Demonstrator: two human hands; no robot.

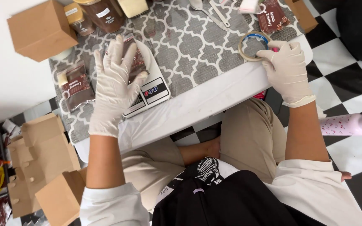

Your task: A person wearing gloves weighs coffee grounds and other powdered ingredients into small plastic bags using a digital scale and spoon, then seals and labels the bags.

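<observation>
My left hand (115, 86), in a white glove, lies flat with fingers spread on a brown pouch (136, 58) that rests on a white kitchen scale (153, 88). My right hand (288, 69), also gloved, is at the table's right edge, fingers pinching a roll of clear tape (252, 45) with a blue core. A second filled brown pouch (76, 86) lies left of the scale on the grey patterned cloth (193, 42).
A brown cardboard box (40, 29) stands at the back left beside amber jars (99, 14). Spoons (208, 12) and another pouch (273, 16) lie at the back. Flat and folded boxes (42, 159) sit on the floor left; a pink bottle (348, 124) lies right.
</observation>
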